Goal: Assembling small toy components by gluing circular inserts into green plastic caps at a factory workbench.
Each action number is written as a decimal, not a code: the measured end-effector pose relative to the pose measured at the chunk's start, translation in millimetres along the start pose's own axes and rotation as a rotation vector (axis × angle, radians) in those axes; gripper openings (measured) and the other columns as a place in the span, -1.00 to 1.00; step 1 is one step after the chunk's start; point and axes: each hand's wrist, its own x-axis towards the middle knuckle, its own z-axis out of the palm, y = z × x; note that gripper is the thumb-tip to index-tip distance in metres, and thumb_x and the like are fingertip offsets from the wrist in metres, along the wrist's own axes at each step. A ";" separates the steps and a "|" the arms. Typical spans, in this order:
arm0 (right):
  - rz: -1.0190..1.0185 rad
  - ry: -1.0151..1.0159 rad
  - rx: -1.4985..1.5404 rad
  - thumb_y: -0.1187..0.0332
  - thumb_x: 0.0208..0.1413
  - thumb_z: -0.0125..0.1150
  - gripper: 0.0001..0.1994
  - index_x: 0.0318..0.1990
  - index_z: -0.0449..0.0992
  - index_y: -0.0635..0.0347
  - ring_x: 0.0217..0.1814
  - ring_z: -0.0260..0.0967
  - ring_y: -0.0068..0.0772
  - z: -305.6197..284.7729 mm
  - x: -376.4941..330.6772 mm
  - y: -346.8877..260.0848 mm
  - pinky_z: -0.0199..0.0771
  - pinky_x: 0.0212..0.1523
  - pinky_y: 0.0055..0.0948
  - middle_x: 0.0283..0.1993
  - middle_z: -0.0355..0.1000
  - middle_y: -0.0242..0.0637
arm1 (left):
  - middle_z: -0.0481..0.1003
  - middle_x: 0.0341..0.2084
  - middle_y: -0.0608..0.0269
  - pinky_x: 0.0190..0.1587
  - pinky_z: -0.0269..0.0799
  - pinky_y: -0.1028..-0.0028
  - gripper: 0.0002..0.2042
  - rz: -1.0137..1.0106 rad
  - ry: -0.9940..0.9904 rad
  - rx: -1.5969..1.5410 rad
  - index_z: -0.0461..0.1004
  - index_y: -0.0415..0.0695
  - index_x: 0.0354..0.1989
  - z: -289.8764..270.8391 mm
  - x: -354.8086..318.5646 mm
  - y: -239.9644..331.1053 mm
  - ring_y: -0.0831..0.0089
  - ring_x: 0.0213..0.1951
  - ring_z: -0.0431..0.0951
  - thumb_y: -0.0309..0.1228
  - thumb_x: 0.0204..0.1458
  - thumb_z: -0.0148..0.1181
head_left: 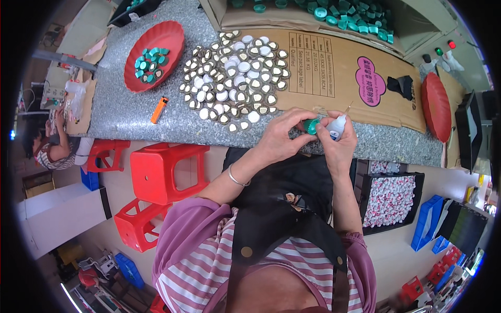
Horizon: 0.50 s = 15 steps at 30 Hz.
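Note:
Close to the table's front edge, my left hand (282, 134) pinches a small green fluted cap (312, 126) between thumb and fingers. Beside it, my right hand (342, 148) is closed around a small white squeeze bottle (337, 127) with a thin needle tip pointing up and away. The right thumb and fingertip reach to the cap's edge; whether they grip it too, I cannot tell. Left of my hands spreads a pile of small round dark-rimmed pieces (229, 78) with pale centres, mixed with white discs, partly lying on a flattened cardboard sheet (334, 68).
A red scalloped dish (175, 41) holds several green caps; an orange lighter (159, 110) lies nearby. Another red dish (436, 107) leans at the right. Green caps fill a shelf (292, 21) behind. Red stools (151, 177) and a black crate (365, 211) stand below; another person (57, 146) sits far left.

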 end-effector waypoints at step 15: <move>0.041 -0.094 0.203 0.56 -0.04 0.22 -0.70 -0.12 0.35 0.23 -0.35 0.27 -0.72 -4.9 -2.2 -7.7 0.32 -0.32 -0.69 -0.30 0.35 -0.45 | 0.41 -0.18 0.20 -0.14 0.43 0.53 -0.72 -0.365 -0.108 -1.017 0.28 -0.19 0.00 -8.4 -11.8 -26.2 0.47 -0.16 0.46 -0.46 0.11 0.02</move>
